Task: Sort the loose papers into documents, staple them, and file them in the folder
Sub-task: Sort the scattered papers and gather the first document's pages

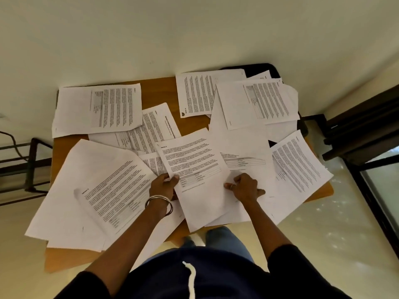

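Observation:
Several loose printed sheets lie scattered and overlapping across a small wooden table. My left hand, with bangles at the wrist, pinches the left edge of a printed sheet that lies in the middle, thumb on top. My right hand rests on the papers at that sheet's right edge, fingers curled against it; a ring shows on one finger. Other sheets lie at the back left, back right, right and front left. No stapler or folder shows.
A dark object sticks out from under the papers at the table's back right corner. A dark metal frame stands left of the table, a dark-framed door or window to the right. A wall rises behind the table.

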Available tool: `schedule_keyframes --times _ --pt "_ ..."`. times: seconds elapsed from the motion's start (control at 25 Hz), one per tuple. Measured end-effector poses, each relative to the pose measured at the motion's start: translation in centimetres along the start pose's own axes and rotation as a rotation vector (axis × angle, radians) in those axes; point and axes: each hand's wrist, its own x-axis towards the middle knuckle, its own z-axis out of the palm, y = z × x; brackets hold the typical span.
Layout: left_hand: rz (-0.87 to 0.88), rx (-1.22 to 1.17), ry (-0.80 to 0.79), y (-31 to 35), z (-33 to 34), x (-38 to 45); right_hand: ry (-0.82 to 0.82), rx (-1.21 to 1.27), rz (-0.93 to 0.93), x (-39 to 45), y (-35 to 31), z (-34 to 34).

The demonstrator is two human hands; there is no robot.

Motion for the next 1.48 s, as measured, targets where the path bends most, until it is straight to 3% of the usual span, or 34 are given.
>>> schedule_keyframes --times 0.16,0.36,0.56,0.84,0.92,1.04,1.16,1.28,1.36,1.48 --pt "-0.005 0.072 -0.04 -0.8 0.2 0.3 -0.048 0.097 0.006 0.5 -0.4 -0.2" --pt "-0.037 -0.026 -0.028 0.1 0.9 0.7 0.004 0.603 -0.101 -0.8 0.1 -2.9" --pt "-0.004 0.01 -0.013 1.0 3.5 0.6 0.01 0.76 -0.078 -0.1 2.5 -4.6" --pt "-0.043 0.129 -0.127 0.2 6.5 0.5 -0.081 0.712 -0.155 2.4 4.2 -6.3" --pt "-0.023 0.204 -0.01 -0.3 6.7 1.0 0.016 0.55 -0.188 4.0 4.4 -7.5" --pt "-0.029 0.126 0.158 -0.2 7.3 1.1 0.215 0.426 -0.061 8.0 4.7 -9.9" --pt "0.018 0.22 0.202 -0.3 8.2 0.8 0.037 0.305 0.043 10.8 3.6 -10.9" --pt "0.042 0.348 0.246 -1.3 9.3 0.5 -0.034 0.479 0.027 11.2 2.1 -10.9" --pt "0.018 0.317 0.256 -1.6 10.3 -0.1 0.026 0.617 -0.021 11.4 1.9 -11.5" --pt "0.016 0.251 0.234 -1.8 11.7 -1.1 0.157 0.587 -0.119 12.5 2.3 -13.6"
